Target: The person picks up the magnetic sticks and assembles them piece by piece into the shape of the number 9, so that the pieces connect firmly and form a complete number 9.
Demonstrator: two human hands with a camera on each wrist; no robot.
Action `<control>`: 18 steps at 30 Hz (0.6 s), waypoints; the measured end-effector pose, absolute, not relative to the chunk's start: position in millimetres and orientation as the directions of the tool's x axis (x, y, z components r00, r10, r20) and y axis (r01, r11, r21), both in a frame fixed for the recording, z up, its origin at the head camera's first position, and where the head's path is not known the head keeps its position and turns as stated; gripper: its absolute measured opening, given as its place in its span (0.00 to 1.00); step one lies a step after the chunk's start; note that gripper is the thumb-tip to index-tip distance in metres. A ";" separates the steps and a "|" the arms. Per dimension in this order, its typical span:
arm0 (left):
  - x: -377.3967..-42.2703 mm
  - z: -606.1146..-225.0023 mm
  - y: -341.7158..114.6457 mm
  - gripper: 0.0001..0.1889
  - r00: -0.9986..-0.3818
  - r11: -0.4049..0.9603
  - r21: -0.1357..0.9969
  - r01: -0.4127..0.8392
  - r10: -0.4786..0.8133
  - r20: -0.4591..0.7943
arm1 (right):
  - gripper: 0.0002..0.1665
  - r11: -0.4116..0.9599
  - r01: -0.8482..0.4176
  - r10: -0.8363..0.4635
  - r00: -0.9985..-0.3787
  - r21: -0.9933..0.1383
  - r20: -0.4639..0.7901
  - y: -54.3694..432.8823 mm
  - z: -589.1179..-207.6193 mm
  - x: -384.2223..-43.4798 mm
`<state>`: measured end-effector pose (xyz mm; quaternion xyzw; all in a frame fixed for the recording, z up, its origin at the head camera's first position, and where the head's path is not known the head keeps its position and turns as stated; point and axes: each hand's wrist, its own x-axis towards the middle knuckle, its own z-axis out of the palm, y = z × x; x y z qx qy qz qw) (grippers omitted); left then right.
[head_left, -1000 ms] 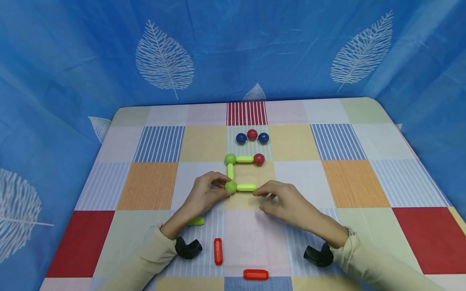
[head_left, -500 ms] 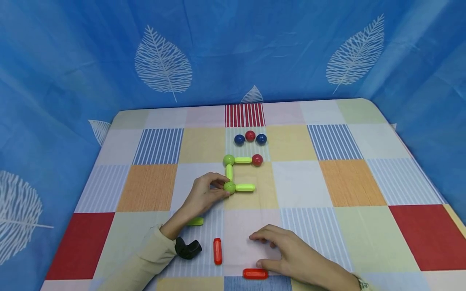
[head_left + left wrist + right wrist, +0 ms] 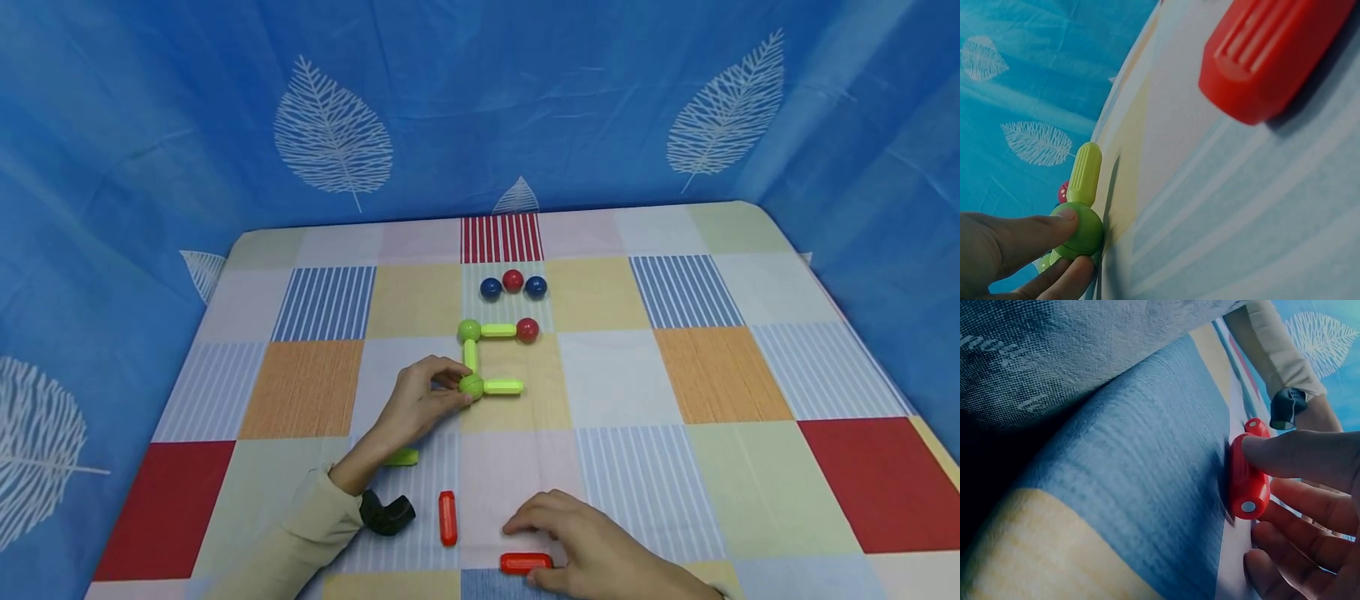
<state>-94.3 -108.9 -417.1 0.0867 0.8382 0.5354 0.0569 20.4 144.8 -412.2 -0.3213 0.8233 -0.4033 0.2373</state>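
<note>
- Left hand [image 3: 424, 393]: thumb and fingers pinch the near green ball [image 3: 472, 387], a corner of the three-sided figure on the patchwork cloth [image 3: 622, 371].
- Figure, from that corner: a side rod [image 3: 471, 356] runs away to the far green ball [image 3: 469, 330]; a far rod [image 3: 498, 331] goes right to a red ball [image 3: 527, 330]. The near rod [image 3: 504, 387] also points right, with no ball at its tip.
- Right hand [image 3: 592, 546]: thumb and fingers well parted around the sideways red rod [image 3: 517, 564] at the near edge. Thumb overlaps its right end; index fingertip is apart from it on the far side. No closed grip seen; cannot tell whether the thumb presses.
- Nearby: lengthwise red rod [image 3: 447, 518] to the left; green piece [image 3: 403, 457] partly hidden by the left forearm.
- Beyond the figure: left blue ball [image 3: 491, 289], loose red ball [image 3: 513, 281], right blue ball [image 3: 536, 287].
- Step in hand (judged): taking up the sideways red rod while the left hand steadies the figure.
- Next move (judged) calls for bringing the right fingers in against the thumb, then a clean lift. A light left pinch should suffice; a tug there could skew the corner.
</note>
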 end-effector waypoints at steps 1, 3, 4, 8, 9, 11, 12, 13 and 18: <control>-94.2 -416.6 -108.8 0.14 -0.978 0.413 0.906 0.086 0.207 -0.001 | 0.21 0.468 -0.336 -0.720 -0.681 -0.817 -0.133 144.6 -412.5 20.6; -94.2 -416.4 -108.7 0.14 -0.978 0.414 0.906 0.090 0.208 0.002 | 0.19 0.466 -0.332 -0.723 -0.678 -0.820 -0.136 144.1 -412.9 20.9; -94.3 -416.5 -108.7 0.14 -0.978 0.413 0.906 0.092 0.208 0.004 | 0.18 0.465 -0.332 -0.724 -0.676 -0.821 -0.136 143.7 -413.0 21.0; -94.2 -416.8 -108.9 0.14 -0.977 0.412 0.906 0.099 0.211 0.011 | 0.16 0.446 -0.333 -0.735 -0.666 -0.831 -0.128 142.5 -413.0 21.2; -94.2 -416.8 -108.8 0.14 -0.977 0.412 0.906 0.100 0.211 0.012 | 0.16 0.437 -0.337 -0.739 -0.663 -0.834 -0.120 142.4 -413.2 21.3; -94.1 -416.1 -108.7 0.15 -0.978 0.413 0.905 0.099 0.210 0.011 | 0.15 0.416 -0.333 -0.747 -0.656 -0.846 -0.109 142.1 -413.5 21.4; -94.1 -415.9 -108.6 0.15 -0.978 0.413 0.906 0.097 0.209 0.009 | 0.14 0.401 -0.331 -0.753 -0.650 -0.854 -0.101 141.9 -414.0 21.5; -93.9 -415.3 -108.4 0.15 -0.978 0.414 0.906 0.093 0.207 0.007 | 0.14 0.385 -0.328 -0.760 -0.642 -0.863 -0.095 141.8 -414.7 21.6; -93.9 -414.6 -108.0 0.15 -0.979 0.415 0.906 0.083 0.202 -0.003 | 0.13 0.330 -0.336 -0.786 -0.615 -0.882 -0.060 140.7 -417.4 21.8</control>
